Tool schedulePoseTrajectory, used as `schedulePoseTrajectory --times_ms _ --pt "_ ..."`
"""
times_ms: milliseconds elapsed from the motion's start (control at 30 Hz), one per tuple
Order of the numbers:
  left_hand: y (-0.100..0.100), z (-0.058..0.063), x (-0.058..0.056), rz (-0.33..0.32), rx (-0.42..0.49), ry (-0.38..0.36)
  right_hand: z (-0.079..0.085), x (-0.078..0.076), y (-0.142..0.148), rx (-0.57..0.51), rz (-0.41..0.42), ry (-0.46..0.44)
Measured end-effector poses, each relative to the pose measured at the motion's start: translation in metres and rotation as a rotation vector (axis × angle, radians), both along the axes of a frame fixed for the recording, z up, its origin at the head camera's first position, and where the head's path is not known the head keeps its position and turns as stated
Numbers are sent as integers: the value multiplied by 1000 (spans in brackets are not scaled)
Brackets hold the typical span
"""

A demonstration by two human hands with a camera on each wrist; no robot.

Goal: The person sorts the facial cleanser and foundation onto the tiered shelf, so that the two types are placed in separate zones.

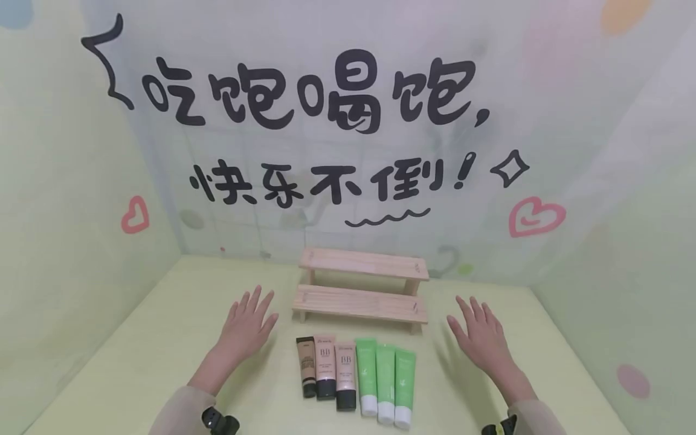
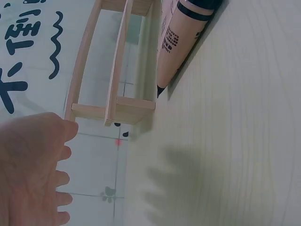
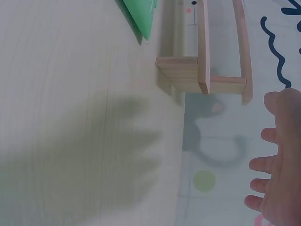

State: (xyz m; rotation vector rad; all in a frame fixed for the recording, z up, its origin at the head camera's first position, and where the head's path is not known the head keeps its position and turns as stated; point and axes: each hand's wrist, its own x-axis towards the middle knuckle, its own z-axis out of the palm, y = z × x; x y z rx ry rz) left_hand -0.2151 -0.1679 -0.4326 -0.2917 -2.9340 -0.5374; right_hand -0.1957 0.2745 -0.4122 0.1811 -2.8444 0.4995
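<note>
In the head view my left hand (image 1: pixel 246 326) hovers palm down over the table, left of a two-step wooden rack (image 1: pixel 359 304), with fingers spread and nothing held. My right hand (image 1: pixel 480 333) mirrors it on the rack's other side, also spread and holding nothing. Between the hands, a row of tubes lies in front of the rack. From the left come a brown tube (image 1: pixel 307 365), two pink BB cream tubes (image 1: pixel 325 362) with black caps, then three green tubes (image 1: pixel 385 377) with white caps. Both wrist views show the hands apart from the rack, shadows cast on the tabletop.
The pale yellow table (image 1: pixel 217 290) meets a back wall (image 1: pixel 337 30) with large black lettering. Side walls (image 1: pixel 65 241) stand to the left and right. The rack sits close to the back wall. A dark strapped device (image 1: pixel 220 421) is on the left wrist.
</note>
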Motion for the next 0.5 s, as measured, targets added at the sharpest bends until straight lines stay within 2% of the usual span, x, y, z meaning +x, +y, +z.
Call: schedulePoseTrajectory --times_ms 167,367,500 --pt "1 -1 -5 -15 49 -15 4 -1 -1 -78 11 -41" --pt "0 -4 -5 -45 91 -20 2 -2 -2 -122 21 -69" --pt "0 -6 -6 -68 151 -31 -1 -2 -3 -192 35 -131"
